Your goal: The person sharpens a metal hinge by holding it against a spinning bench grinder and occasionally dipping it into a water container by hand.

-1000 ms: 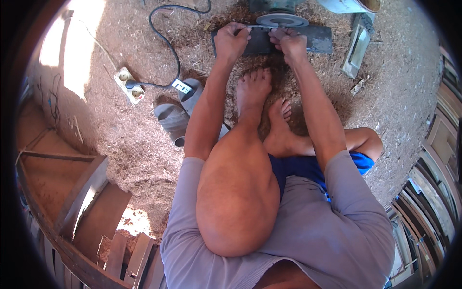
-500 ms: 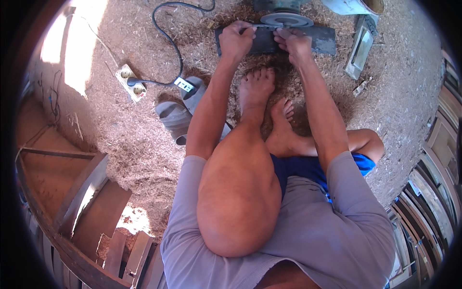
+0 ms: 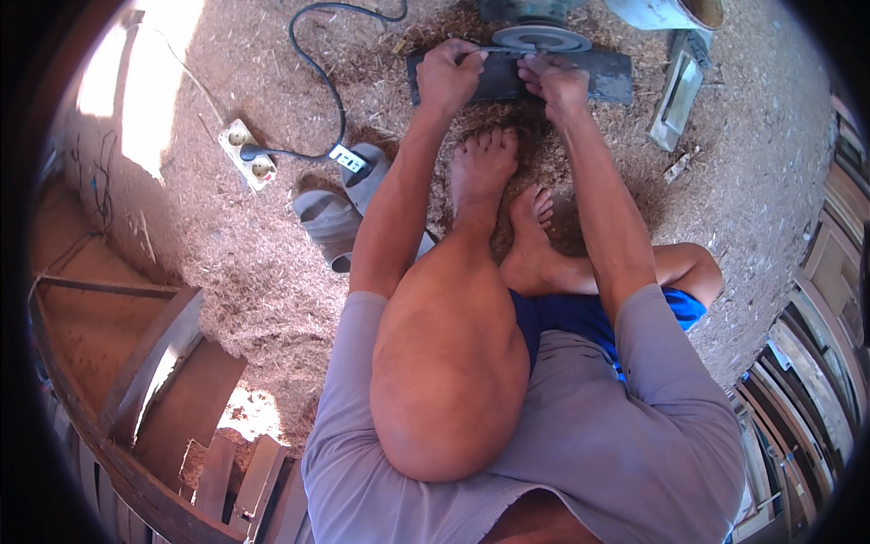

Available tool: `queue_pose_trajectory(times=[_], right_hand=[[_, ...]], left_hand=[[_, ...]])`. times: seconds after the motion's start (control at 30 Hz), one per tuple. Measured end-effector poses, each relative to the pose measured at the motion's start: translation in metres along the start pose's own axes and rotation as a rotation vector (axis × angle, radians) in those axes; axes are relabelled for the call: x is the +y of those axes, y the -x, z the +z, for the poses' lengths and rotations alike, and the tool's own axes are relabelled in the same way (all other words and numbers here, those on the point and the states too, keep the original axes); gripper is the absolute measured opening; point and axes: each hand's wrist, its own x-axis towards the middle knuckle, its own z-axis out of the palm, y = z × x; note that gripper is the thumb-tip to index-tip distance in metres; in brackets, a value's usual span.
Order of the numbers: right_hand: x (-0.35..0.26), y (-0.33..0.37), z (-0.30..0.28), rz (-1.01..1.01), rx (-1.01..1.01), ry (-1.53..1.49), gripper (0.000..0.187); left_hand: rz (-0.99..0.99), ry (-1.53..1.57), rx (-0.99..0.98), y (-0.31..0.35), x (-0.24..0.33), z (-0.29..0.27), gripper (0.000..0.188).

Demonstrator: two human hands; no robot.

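At the far middle, my left hand [image 3: 447, 77] is closed in a pinch on one end of a thin metal strip [image 3: 501, 49]. The fingers of my right hand [image 3: 557, 83] press on the strip's other end. The strip lies along the near side of a round grey grinding wheel [image 3: 566, 39], apparently touching its edge. The wheel is mounted on a greenish grinder [image 3: 521, 11], cut off by the upper rim. Under both hands a dark flat board [image 3: 498, 83] lies across the ground. What exact tool or blade the strip is, I cannot make out.
Left of my arms are a white power strip [image 3: 246, 154] with a black cable [image 3: 337, 82] and a pair of grey sandals [image 3: 326, 222]. A whetstone-like block in a holder [image 3: 678, 100] and a pale bucket [image 3: 648, 11] stand right. Wooden pieces [image 3: 217, 476] lie lower left.
My left hand has shifted very slightly to the right along with the strip. My right hand stays nearly in place.
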Motion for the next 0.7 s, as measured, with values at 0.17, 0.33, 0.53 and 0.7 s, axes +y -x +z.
queue_pose_trajectory(times=[0.17, 0.33, 0.53, 0.7], right_hand=[[0.000, 0.000, -0.003, 0.021, 0.011, -0.035, 0.012], [-0.001, 0.002, 0.003, -0.005, -0.022, -0.010, 0.012], [-0.003, 0.000, 0.006, 0.006, -0.019, 0.072, 0.012], [-0.001, 0.000, 0.001, 0.020, 0.011, -0.005, 0.012]], left_hand=[[-0.020, -0.043, 0.003, 0.002, 0.007, 0.003, 0.015], [-0.003, 0.113, 0.014, 0.000, -0.008, 0.001, 0.011], [-0.036, 0.201, 0.013, 0.000, -0.013, 0.000, 0.011], [-0.023, 0.133, -0.021, -0.001, -0.003, 0.001, 0.014]])
